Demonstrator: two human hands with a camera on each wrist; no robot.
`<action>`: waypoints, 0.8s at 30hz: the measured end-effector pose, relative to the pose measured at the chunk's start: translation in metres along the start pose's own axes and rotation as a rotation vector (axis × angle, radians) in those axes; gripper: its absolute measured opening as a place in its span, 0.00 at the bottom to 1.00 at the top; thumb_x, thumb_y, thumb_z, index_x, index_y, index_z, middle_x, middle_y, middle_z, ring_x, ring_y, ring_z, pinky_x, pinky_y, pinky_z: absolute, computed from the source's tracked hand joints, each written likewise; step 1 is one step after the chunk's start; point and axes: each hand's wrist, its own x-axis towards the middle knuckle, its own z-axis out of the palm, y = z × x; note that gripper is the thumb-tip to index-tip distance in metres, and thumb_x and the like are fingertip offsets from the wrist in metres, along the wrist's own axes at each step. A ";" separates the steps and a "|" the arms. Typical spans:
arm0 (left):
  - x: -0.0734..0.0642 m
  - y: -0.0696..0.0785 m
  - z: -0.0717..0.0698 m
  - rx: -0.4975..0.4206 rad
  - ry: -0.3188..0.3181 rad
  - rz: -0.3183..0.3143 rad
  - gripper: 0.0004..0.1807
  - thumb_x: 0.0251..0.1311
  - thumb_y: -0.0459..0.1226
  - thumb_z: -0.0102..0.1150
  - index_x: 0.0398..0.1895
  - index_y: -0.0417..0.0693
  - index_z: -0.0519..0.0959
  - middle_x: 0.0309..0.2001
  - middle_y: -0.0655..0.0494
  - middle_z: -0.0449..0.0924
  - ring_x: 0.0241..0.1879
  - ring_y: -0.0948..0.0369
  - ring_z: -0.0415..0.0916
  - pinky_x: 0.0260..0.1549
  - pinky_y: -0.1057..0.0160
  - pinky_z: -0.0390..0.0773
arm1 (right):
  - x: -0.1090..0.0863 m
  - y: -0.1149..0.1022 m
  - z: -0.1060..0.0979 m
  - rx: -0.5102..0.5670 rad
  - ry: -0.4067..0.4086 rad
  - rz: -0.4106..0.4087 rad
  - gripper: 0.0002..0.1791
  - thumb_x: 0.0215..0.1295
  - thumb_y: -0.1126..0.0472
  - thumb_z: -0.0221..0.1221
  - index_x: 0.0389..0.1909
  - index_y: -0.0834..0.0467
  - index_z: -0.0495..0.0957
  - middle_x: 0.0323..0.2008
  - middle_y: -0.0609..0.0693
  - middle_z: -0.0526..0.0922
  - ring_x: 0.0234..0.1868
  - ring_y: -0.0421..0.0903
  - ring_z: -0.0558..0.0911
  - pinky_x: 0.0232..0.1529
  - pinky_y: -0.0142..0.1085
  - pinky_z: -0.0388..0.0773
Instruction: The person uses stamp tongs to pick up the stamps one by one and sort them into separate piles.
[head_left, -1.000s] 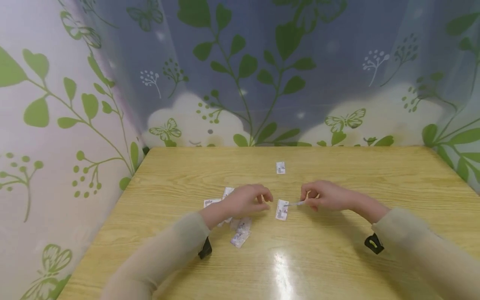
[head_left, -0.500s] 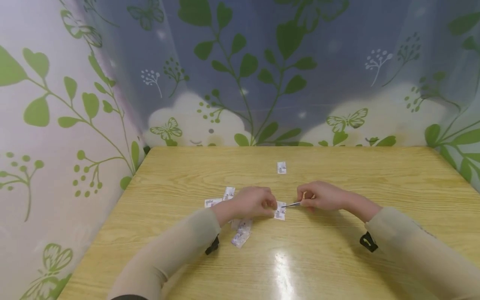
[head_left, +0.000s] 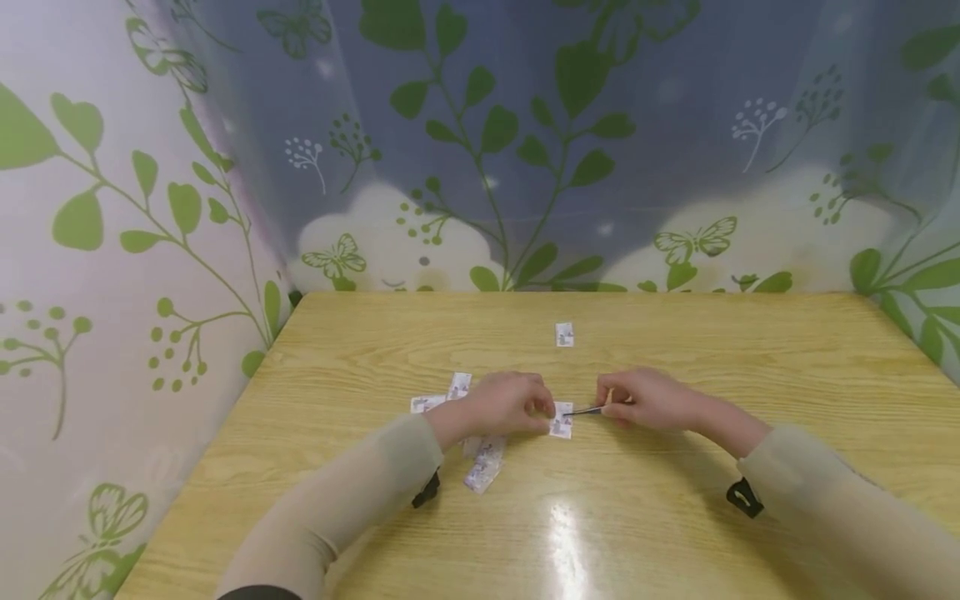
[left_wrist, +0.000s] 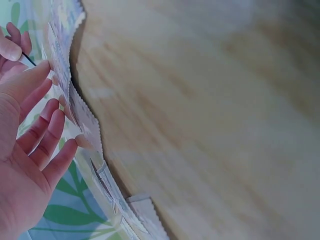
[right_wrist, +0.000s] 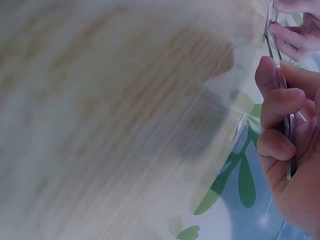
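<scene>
In the head view a small pale stamp (head_left: 562,423) with a printed design lies mid-table between the two hands. At its left edge is my left hand (head_left: 504,404), thumb and forefinger slightly bent, with the fingertips right at the paper. My right hand (head_left: 651,398) pinches slim metal tweezers (right_wrist: 281,82), whose tips reach over the stamp from the right. In the left wrist view the left hand's other fingers spread loosely near the tabletop. Several stamps (left_wrist: 85,117) with toothed edges lie close by it.
Another stamp (head_left: 564,335) lies by itself farther back on the wooden table (head_left: 712,333). Several overlapping stamps (head_left: 483,467) lie left of centre, some hidden under the left forearm. A leaf-patterned curtain (head_left: 480,167) hangs behind the table.
My left hand has moved right and now meets the left edge of the near stamp. The tweezers' tips have shifted slightly left over it. Over the last half second both hands barely move.
</scene>
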 end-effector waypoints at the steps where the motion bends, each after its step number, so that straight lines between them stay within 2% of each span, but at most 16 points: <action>1: 0.000 0.000 0.000 -0.002 0.000 0.000 0.11 0.58 0.46 0.66 0.43 0.58 0.84 0.40 0.69 0.76 0.36 0.71 0.72 0.35 0.72 0.72 | -0.001 0.000 0.001 -0.004 0.002 0.000 0.02 0.69 0.63 0.57 0.38 0.53 0.75 0.17 0.40 0.75 0.18 0.35 0.68 0.27 0.33 0.67; 12: 0.002 -0.001 0.003 0.005 0.008 0.006 0.09 0.58 0.46 0.67 0.41 0.58 0.84 0.40 0.69 0.76 0.36 0.71 0.72 0.34 0.72 0.72 | 0.000 0.003 0.004 -0.073 0.028 -0.001 0.03 0.68 0.65 0.57 0.38 0.54 0.75 0.16 0.39 0.73 0.17 0.34 0.67 0.26 0.33 0.67; 17: 0.002 -0.001 0.003 0.010 0.005 0.003 0.10 0.58 0.46 0.67 0.42 0.58 0.84 0.41 0.69 0.76 0.36 0.71 0.72 0.35 0.72 0.72 | -0.003 0.001 0.003 -0.063 0.026 0.002 0.01 0.69 0.62 0.57 0.38 0.55 0.75 0.16 0.39 0.73 0.18 0.34 0.68 0.29 0.34 0.68; 24: 0.002 -0.001 0.002 0.020 0.005 -0.002 0.10 0.58 0.46 0.67 0.42 0.58 0.84 0.41 0.69 0.76 0.37 0.70 0.73 0.36 0.72 0.72 | -0.008 -0.001 0.001 -0.074 0.023 0.030 0.02 0.70 0.63 0.56 0.37 0.53 0.75 0.16 0.39 0.72 0.17 0.34 0.65 0.25 0.32 0.65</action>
